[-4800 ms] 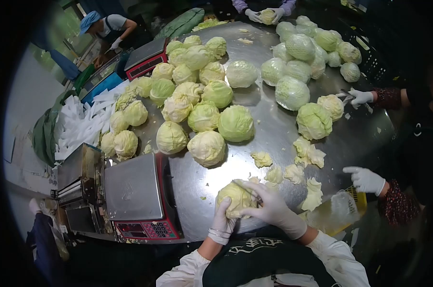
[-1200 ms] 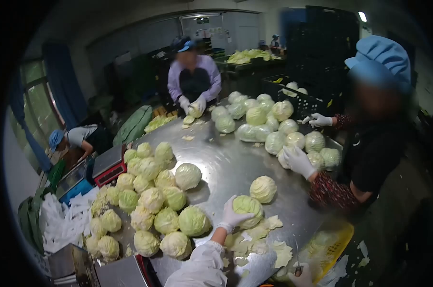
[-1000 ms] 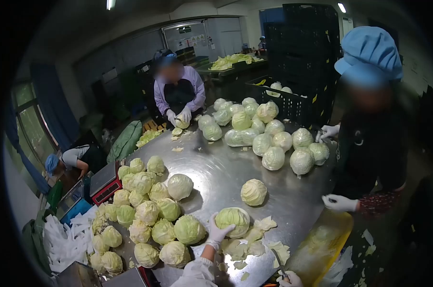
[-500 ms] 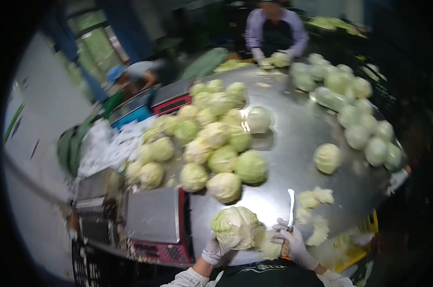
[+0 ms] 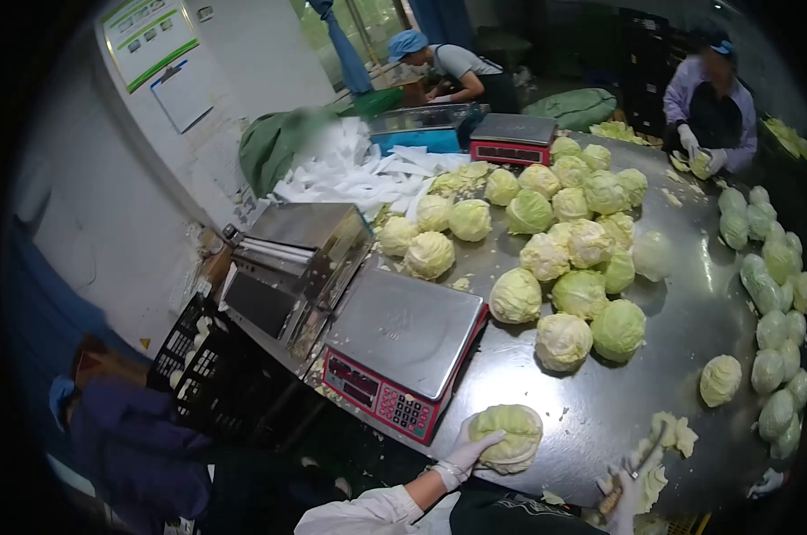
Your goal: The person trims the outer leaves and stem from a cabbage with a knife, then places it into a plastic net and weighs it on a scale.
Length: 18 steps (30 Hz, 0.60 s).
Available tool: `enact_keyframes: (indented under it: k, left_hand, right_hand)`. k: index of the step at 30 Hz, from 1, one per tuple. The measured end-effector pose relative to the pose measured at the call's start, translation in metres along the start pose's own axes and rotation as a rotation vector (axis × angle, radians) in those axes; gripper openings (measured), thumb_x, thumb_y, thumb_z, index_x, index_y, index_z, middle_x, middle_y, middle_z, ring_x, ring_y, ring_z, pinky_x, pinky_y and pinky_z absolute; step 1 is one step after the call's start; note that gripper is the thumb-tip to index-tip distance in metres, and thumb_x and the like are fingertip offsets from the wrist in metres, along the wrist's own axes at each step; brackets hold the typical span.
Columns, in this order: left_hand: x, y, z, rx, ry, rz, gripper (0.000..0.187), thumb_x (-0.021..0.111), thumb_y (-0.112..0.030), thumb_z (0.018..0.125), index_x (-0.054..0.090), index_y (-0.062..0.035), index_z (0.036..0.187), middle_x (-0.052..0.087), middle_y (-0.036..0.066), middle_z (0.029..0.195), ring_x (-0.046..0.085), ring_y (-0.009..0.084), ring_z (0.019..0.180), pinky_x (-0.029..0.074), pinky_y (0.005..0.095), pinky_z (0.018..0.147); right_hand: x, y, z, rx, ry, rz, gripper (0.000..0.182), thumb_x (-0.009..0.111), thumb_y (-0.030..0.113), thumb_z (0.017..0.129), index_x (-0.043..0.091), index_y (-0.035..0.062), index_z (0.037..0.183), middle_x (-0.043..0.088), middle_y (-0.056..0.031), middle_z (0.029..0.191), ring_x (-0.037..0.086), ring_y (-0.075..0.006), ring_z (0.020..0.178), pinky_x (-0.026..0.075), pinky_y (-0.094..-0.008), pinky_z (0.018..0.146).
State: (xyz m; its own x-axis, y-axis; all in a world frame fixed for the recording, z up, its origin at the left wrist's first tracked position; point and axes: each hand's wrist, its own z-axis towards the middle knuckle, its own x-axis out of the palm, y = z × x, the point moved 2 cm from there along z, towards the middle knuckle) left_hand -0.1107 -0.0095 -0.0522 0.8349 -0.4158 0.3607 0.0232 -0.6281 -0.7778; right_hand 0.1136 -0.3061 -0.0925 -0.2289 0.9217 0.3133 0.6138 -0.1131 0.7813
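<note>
My left hand (image 5: 464,453), in a white glove, grips a pale green cabbage (image 5: 510,437) at the table's near edge, thumb over its top. At the lower right, my gloved right hand (image 5: 626,496) is closed round the handle of a knife (image 5: 646,450), whose blade points up and away over trimmed leaves (image 5: 675,434). Loose cabbages (image 5: 580,294) lie in a cluster beyond my hands. One cabbage (image 5: 720,380) sits apart on the right.
A red scale (image 5: 403,330) stands left of the held cabbage, beside a wrapping machine (image 5: 287,259). Wrapped cabbages (image 5: 774,330) line the right side of the metal table (image 5: 680,308). Two people work at the far side; another person in dark clothing is at the lower left.
The view has swung left, bringing the wrapping machine and lower-left person into fuller view. The held cabbage is turned and now sits nearer the scale, with my thumb across it.
</note>
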Motion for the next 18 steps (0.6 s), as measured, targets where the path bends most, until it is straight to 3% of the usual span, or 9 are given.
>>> enact_keyframes:
  k: [2, 6, 7, 9, 10, 12, 14, 15, 18]
  left_hand:
    - [0.009, 0.006, 0.006, -0.07, 0.058, -0.034, 0.074, 0.083, -0.019, 0.087, 0.041, 0.0007, 0.144, 0.056, 0.015, 0.137, 0.057, 0.0202, 0.124, 0.053, 0.0347, 0.101]
    - [0.046, -0.009, -0.009, -0.293, 0.186, -0.122, 0.076, 0.077, -0.035, 0.092, 0.038, -0.0056, 0.15, 0.052, 0.015, 0.144, 0.055, 0.0252, 0.13, 0.054, 0.0425, 0.101]
    - [0.051, -0.003, -0.01, -0.339, 0.215, -0.119, 0.076, 0.077, -0.035, 0.092, 0.038, -0.0056, 0.15, 0.052, 0.015, 0.144, 0.055, 0.0252, 0.13, 0.054, 0.0425, 0.101]
    - [0.063, 0.025, -0.009, -0.624, 0.278, -0.359, 0.076, 0.061, -0.057, 0.096, 0.034, -0.021, 0.157, 0.042, 0.018, 0.156, 0.054, 0.0374, 0.134, 0.053, 0.0644, 0.098]
    - [0.07, 0.033, -0.009, -0.696, 0.372, -0.441, 0.078, 0.055, -0.063, 0.096, 0.033, -0.0215, 0.157, 0.041, 0.018, 0.157, 0.051, 0.0391, 0.136, 0.052, 0.0646, 0.1]
    - [0.069, 0.028, -0.008, -0.769, 0.446, -0.441, 0.081, 0.046, -0.071, 0.096, 0.032, -0.0214, 0.158, 0.039, 0.018, 0.158, 0.046, 0.041, 0.141, 0.051, 0.0655, 0.1]
    - [0.072, 0.004, -0.014, -0.75, 0.422, -0.227, 0.082, 0.046, -0.069, 0.097, 0.03, -0.0179, 0.159, 0.039, 0.019, 0.158, 0.044, 0.0408, 0.142, 0.05, 0.0633, 0.102]
    - [0.078, -0.003, -0.014, -0.729, 0.409, -0.088, 0.083, 0.049, -0.066, 0.097, 0.028, -0.015, 0.159, 0.039, 0.02, 0.157, 0.044, 0.0403, 0.142, 0.049, 0.0604, 0.105]
    - [0.069, 0.002, -0.01, 0.312, 0.168, 0.864, 0.098, 0.079, -0.04, 0.088, 0.021, 0.0037, 0.154, 0.042, 0.025, 0.14, 0.047, 0.036, 0.132, 0.039, 0.0427, 0.113]
  right_hand:
    - [0.029, 0.071, -0.071, -0.115, -0.282, -0.093, 0.034, 0.056, 0.001, 0.098, 0.057, 0.0031, 0.132, 0.066, -0.0071, 0.093, 0.065, -0.0192, 0.073, 0.057, -0.0307, 0.061]
    - [-0.027, 0.044, -0.039, -0.055, 0.057, -0.665, 0.068, 0.064, 0.008, 0.096, 0.029, 0.0154, 0.154, 0.051, -0.0152, 0.143, 0.063, -0.0304, 0.106, 0.051, -0.0483, 0.101]
    - [-0.043, 0.008, -0.02, -0.155, 0.046, -0.548, 0.051, 0.061, 0.007, 0.095, 0.049, 0.0051, 0.145, 0.066, -0.0104, 0.113, 0.063, -0.0123, 0.078, 0.052, -0.0247, 0.062]
    - [-0.008, -0.015, -0.013, -0.342, 0.083, -0.647, 0.042, 0.063, 0.004, 0.095, 0.054, -0.0007, 0.136, 0.063, -0.0024, 0.095, 0.052, -0.0056, 0.067, 0.043, -0.023, 0.057]
    - [0.053, 0.031, -0.052, -0.161, 0.106, -0.696, 0.045, 0.067, -0.002, 0.088, 0.058, -0.0004, 0.132, 0.066, -0.0081, 0.107, 0.061, -0.0121, 0.098, 0.05, -0.0264, 0.089]
    - [0.077, 0.033, -0.051, -0.553, 0.253, -0.911, 0.046, 0.071, 0.01, 0.088, 0.058, -0.0007, 0.13, 0.068, -0.0192, 0.112, 0.068, -0.0304, 0.103, 0.053, -0.0369, 0.092]
    - [0.086, 0.025, -0.052, -0.411, 0.328, -0.826, 0.047, 0.069, 0.014, 0.091, 0.055, -0.0016, 0.132, 0.066, -0.0224, 0.116, 0.066, -0.0332, 0.111, 0.05, -0.0397, 0.098]
    - [0.089, 0.02, -0.052, -0.313, 0.352, -0.809, 0.047, 0.067, 0.013, 0.092, 0.053, -0.0009, 0.135, 0.066, -0.0206, 0.117, 0.065, -0.0289, 0.112, 0.049, -0.0387, 0.099]
    - [0.099, 0.019, -0.052, -0.409, 0.305, -0.674, 0.04, 0.061, 0.015, 0.095, 0.054, -0.0058, 0.129, 0.065, -0.0259, 0.107, 0.066, -0.0367, 0.1, 0.051, -0.0426, 0.089]
